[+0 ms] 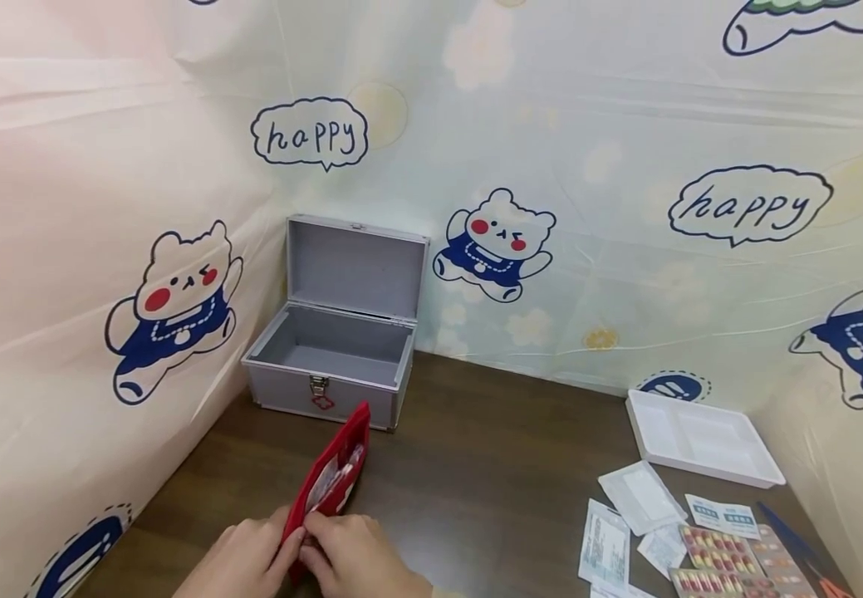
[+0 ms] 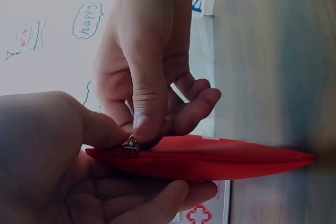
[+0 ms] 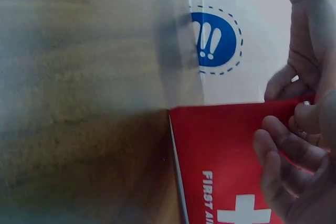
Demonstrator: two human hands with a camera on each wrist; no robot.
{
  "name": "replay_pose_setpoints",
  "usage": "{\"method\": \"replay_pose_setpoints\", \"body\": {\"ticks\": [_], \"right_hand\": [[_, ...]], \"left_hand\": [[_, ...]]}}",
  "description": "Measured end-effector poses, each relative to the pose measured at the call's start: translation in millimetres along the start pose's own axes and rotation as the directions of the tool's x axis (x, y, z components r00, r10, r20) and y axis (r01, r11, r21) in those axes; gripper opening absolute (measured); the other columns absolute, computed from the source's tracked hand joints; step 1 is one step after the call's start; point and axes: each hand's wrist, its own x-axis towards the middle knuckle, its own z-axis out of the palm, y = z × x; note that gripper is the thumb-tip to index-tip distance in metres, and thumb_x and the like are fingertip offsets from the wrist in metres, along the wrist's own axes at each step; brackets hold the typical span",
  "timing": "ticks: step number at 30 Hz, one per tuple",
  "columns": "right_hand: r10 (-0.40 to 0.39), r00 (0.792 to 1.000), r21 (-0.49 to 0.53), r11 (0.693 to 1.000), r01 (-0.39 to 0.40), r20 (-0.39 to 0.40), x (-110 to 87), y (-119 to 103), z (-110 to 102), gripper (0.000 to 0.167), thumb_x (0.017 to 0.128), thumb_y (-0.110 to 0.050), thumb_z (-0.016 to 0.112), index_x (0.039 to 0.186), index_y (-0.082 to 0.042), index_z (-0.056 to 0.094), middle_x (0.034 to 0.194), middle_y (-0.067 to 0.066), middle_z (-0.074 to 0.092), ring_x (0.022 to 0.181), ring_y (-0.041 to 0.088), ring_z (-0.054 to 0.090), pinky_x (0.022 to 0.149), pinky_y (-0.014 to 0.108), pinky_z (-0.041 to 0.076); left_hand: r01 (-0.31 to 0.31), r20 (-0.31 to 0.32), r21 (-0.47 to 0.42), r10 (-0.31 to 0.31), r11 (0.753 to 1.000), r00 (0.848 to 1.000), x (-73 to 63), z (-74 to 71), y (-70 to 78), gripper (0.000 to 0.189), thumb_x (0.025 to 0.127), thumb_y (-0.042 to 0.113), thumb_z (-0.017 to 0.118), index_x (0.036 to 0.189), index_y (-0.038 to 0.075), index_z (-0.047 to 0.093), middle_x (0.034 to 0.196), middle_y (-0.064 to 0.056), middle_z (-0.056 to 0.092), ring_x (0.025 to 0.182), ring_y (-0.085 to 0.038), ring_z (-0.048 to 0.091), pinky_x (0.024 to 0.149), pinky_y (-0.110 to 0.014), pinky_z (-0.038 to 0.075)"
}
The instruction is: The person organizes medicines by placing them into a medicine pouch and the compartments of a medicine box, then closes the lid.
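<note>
A red first aid pouch point(image 1: 349, 453) with white lettering and a cross stands on edge over the table's near left part. Its mouth gapes in the head view, showing pale packets inside. My left hand point(image 1: 240, 552) grips the pouch at its near end, thumb on one side and fingers underneath in the left wrist view. My right hand point(image 1: 360, 552) pinches the small metal zipper pull point(image 2: 131, 144) at that end between thumb and forefinger. The right hand's other fingers curl loosely beside the pouch's printed face point(image 3: 226, 145). The exact contents are partly hidden.
Behind the pouch stands a grey metal case point(image 1: 326, 399), lid raised. At the right lie a white divided tray point(image 1: 708, 436), a clear plastic tray point(image 1: 644, 498), paper packets point(image 1: 603, 544), capsule blister packs point(image 1: 718, 552) and blue-and-orange scissors point(image 1: 790, 531). Printed cloth walls point(image 1: 588, 274) enclose the table.
</note>
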Motion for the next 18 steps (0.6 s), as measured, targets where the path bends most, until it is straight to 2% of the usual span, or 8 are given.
{"method": "replay_pose_setpoints", "body": {"ticks": [4,7,13,18], "right_hand": [[-0.100,0.994,-0.058,0.994,0.097,-0.043,-1.3,5,-2,0.015,0.099,-0.026,0.061,0.109,-0.019,0.070,0.096,-0.011,0.072,0.082,-0.006,0.059,0.081,0.005,0.047],[-0.167,0.981,-0.118,0.981,0.155,-0.101,-0.5,7,-3,0.013,0.097,-0.023,0.063,0.106,-0.018,0.072,0.100,-0.009,0.073,0.091,-0.001,0.061,0.089,0.008,0.047],[-0.203,0.970,-0.144,0.972,0.184,-0.133,3.1,8,-4,0.005,0.095,-0.023,0.066,0.091,-0.021,0.067,0.088,-0.012,0.069,0.083,-0.003,0.058,0.082,0.004,0.043],[-0.206,0.964,-0.177,0.968,0.176,-0.167,5.7,9,-4,0.016,0.092,-0.024,0.070,0.080,-0.022,0.060,0.074,-0.015,0.064,0.074,-0.005,0.054,0.073,0.003,0.036]], "left_hand": [[-0.005,0.005,0.033,0.005,0.999,1.000,-1.6,3.9,-1.1,0.035,0.097,0.026,0.061,0.117,-0.003,0.061,0.071,0.002,0.056,0.061,-0.013,0.054,0.054,-0.024,0.047],[-0.009,-0.012,0.068,0.010,0.998,1.000,-3.1,6.5,-1.7,0.029,0.098,0.026,0.060,0.113,0.001,0.062,0.067,0.002,0.052,0.058,-0.012,0.051,0.052,-0.025,0.044],[0.049,-0.066,0.170,-0.039,0.984,0.997,-3.9,12.1,0.2,0.012,0.099,0.022,0.059,0.097,0.010,0.061,0.061,0.001,0.045,0.053,-0.013,0.044,0.049,-0.027,0.037],[0.026,-0.066,0.215,-0.012,0.976,0.998,-5.2,11.9,-0.4,0.013,0.099,0.022,0.060,0.091,0.012,0.058,0.060,0.001,0.043,0.052,-0.013,0.041,0.048,-0.028,0.036]]}}
